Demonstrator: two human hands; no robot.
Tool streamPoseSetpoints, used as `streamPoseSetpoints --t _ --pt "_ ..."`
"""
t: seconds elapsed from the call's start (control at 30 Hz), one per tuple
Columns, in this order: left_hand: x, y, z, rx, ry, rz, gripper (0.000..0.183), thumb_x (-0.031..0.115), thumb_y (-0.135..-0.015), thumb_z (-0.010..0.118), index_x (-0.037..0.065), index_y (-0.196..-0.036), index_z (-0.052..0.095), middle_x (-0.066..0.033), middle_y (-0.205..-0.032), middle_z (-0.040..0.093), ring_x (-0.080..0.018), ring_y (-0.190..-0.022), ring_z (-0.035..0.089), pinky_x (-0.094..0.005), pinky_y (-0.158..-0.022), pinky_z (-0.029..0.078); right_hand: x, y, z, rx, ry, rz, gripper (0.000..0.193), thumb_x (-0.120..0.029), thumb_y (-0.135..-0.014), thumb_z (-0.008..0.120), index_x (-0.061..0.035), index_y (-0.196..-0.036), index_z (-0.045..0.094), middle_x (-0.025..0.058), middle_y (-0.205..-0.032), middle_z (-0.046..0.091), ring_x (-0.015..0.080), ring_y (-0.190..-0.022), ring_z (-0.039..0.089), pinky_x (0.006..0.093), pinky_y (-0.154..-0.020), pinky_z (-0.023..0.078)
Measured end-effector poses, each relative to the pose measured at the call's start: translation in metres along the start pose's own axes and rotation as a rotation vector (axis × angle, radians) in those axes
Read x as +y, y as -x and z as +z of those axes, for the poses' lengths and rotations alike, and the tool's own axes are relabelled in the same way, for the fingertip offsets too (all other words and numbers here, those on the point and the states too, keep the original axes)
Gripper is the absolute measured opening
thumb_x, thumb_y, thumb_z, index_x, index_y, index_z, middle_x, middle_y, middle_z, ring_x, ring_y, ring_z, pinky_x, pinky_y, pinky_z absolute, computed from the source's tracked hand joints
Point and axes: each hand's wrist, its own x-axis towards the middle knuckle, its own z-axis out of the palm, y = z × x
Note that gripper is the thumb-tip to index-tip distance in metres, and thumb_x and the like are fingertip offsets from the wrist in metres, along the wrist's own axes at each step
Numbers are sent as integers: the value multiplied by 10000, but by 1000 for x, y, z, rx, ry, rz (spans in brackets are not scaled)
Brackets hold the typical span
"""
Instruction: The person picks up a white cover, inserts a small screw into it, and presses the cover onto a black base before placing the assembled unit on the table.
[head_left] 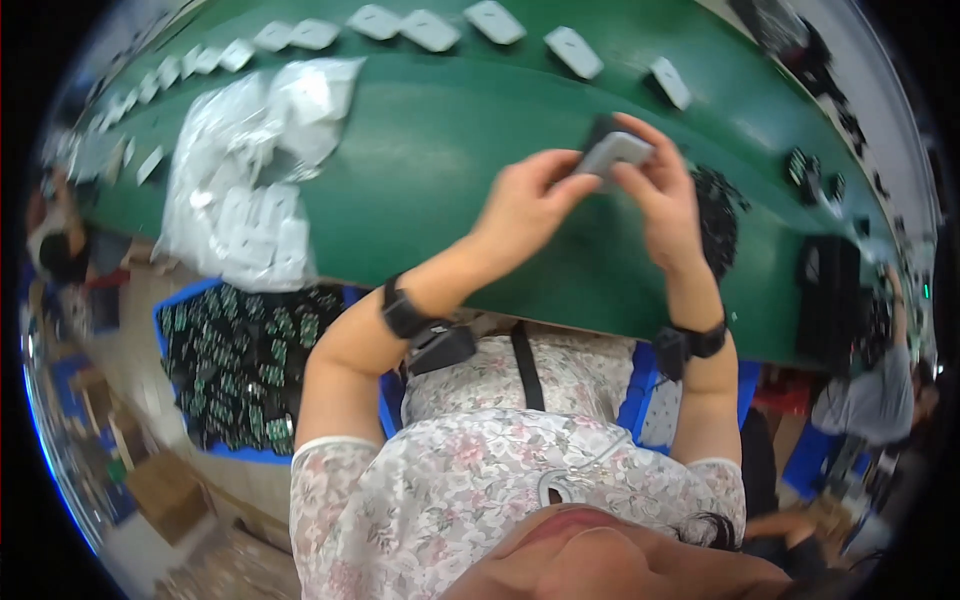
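Note:
Both hands are raised over the green table and meet on a small light-grey rectangular casing (pixel 616 152). A dark flat piece (pixel 598 131) shows against its far left side; blur hides how the two fit together. My left hand (pixel 530 205) pinches the near left corner between thumb and fingers. With its thumb on the near face and fingers curled over the far edge, my right hand (pixel 665 190) grips the right side. Just beyond the right wrist lies a heap of small black parts (pixel 718 215).
White casings (pixel 430 32) form a curved row along the table's (pixel 420 150) far side. A clear plastic bag (pixel 215 130) of white pieces lies left. Below it, a blue bin (pixel 170 298) holds green-and-black parts. A black box (pixel 828 300) stands right; other people work at both sides.

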Motion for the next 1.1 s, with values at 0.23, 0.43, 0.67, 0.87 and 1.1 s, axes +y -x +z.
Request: streamPoseSetpoints --t 0.23,0.43,0.67,0.87,1.1 --pt "5 22 -49 196 -372 324 326 165 -810 672 38 -1092 566 -140 -1026 595 -267 -880 601 -359 -761 488 -17 -39 -101 243 451 -311 346 -51 -892 571 2 -1229 511 73 -1105 590 142 -1024 548 269 -908 422" --pt "1 74 -176 698 -887 336 157 19 -812 588 34 -967 602 -143 -956 585 -323 -883 573 -385 -777 467 -13 -81 -235 221 723 -88 327 -104 -875 604 -36 -1194 587 56 -1078 625 137 -970 573 266 -863 436" --pt "9 135 -286 944 -1246 165 148 -4 -822 546 21 -942 629 -134 -897 624 -311 -882 582 -386 -781 454 18 -103 -299 127 779 267 317 -194 -906 578 -59 -1193 594 -1 -1051 622 111 -942 555 245 -817 425" --pt "-1 122 -313 648 -1293 62 282 37 -791 613 71 -1071 605 -141 -1012 618 -320 -958 553 -387 -840 439 30 -98 -311 267 827 334 343 -267 -911 574 -77 -1197 594 -24 -988 621 87 -825 534 226 -700 406" --pt "-16 94 -346 452 -1443 -98 610 15 -681 713 120 -1251 523 -139 -888 582 -302 -864 549 -395 -786 443 12 -83 -263 515 934 -264 252 -223 -889 611 -21 -1030 661 40 -904 668 107 -803 575 239 -736 455"
